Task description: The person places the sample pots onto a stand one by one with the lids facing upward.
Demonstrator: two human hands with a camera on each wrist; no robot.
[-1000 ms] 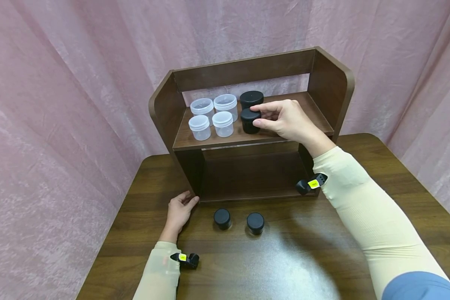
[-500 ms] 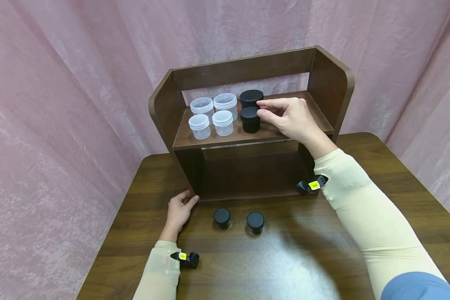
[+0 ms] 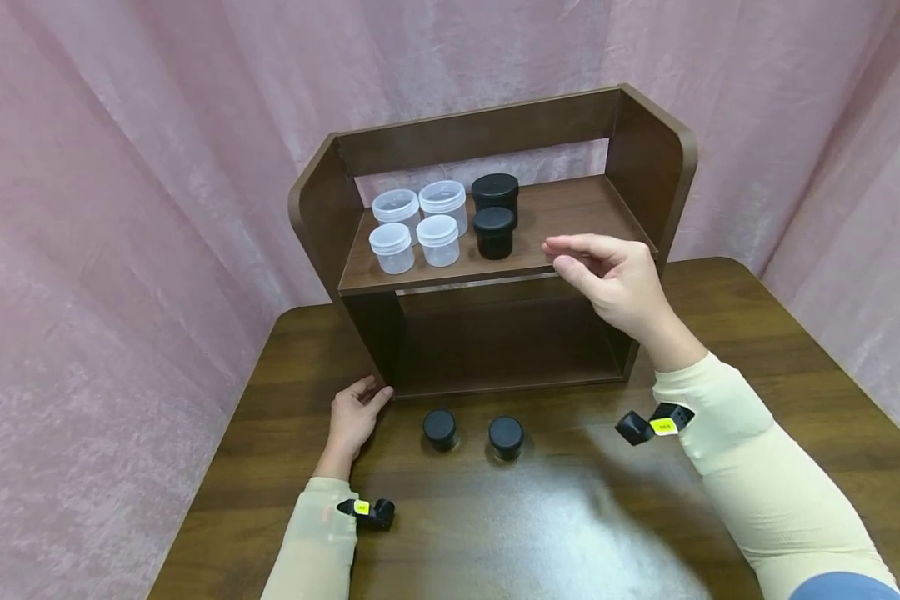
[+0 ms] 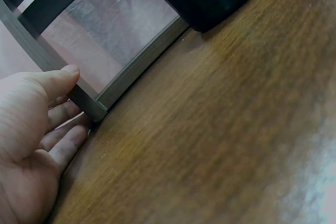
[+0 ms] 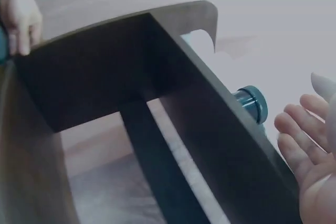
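Observation:
My right hand [image 3: 615, 279] holds nothing, its fingers loosely bent in front of the upper board of a brown wooden shelf [image 3: 570, 204]. To its left on that board stand a small black-lidded jar [image 3: 494, 235] and a larger black jar [image 3: 497, 193] behind it. My left hand [image 3: 354, 421] grips the shelf's lower left front corner; in the left wrist view its thumb [image 4: 63, 81] lies over the side panel's edge, with the other fingers on the outer side. Two more black-lidded jars, a left one [image 3: 440, 428] and a right one [image 3: 506, 436], stand on the table before the shelf.
Left of the black jars, translucent white jars stand in two rows: two small in front, including one [image 3: 392, 248], and two larger behind, including one [image 3: 444, 200]. The wooden table [image 3: 450, 525] holds the shelf. A pink curtain [image 3: 195, 167] hangs behind.
My right hand has let go of the small black jar and moved right and down, away from it. The jar stays on the upper board. My left hand keeps its place at the corner.

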